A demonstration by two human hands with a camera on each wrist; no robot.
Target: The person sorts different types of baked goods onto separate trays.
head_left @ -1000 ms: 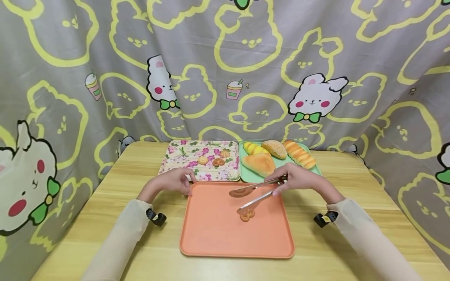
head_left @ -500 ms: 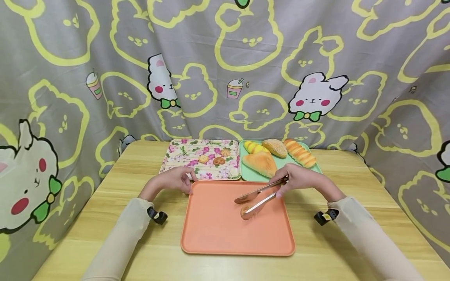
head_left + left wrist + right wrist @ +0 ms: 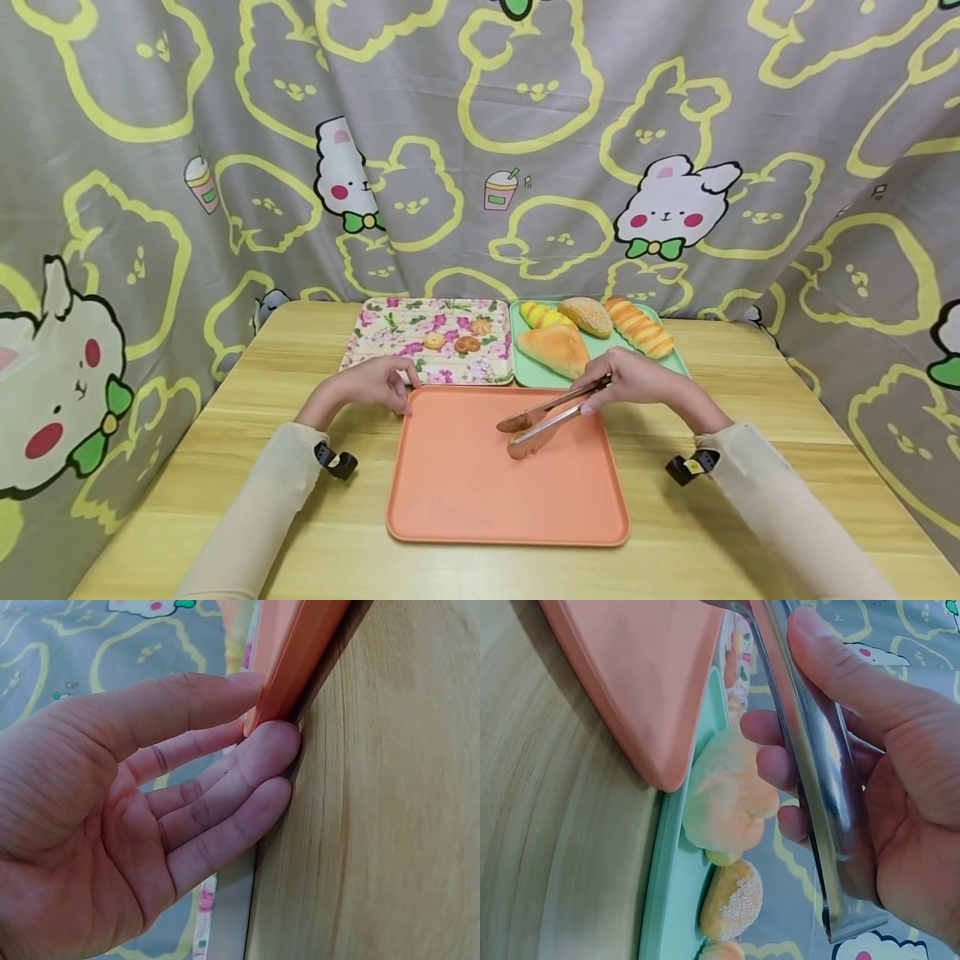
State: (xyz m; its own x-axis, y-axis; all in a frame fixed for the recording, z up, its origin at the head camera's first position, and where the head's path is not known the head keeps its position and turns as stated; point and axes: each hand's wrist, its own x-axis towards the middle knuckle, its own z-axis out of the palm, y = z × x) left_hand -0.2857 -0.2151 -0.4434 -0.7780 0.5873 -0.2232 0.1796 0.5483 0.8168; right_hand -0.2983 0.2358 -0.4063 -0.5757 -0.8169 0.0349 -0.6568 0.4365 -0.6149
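My right hand [image 3: 632, 377] holds metal tongs [image 3: 821, 761] over the orange tray [image 3: 465, 500]; their two arms stand apart, tips pointing left and down above the middle of the tray. No pretzel-shaped cookie shows on the tray now; whether the tongs' lower tip hides it, I cannot tell. At the tray's far left corner, my left hand [image 3: 375, 383] pinches the rim. In the left wrist view, the thumb [image 3: 202, 701] presses the tray's edge from one side, with curled fingers against the other.
Behind the orange tray lies a floral tray [image 3: 375, 333] with a round cookie [image 3: 433, 340], a pretzel-shaped cookie [image 3: 467, 344] and a star-shaped cookie [image 3: 481, 326]. Beside it, a green tray [image 3: 528, 377] bears several breads. A patterned curtain [image 3: 450, 100] hangs behind the wooden table [image 3: 322, 517].
The tongs dipped toward the pretzel-shaped cookie on the orange tray, then shifted slightly back up and left. That cookie has gone from sight. My left hand has stayed at the corner.
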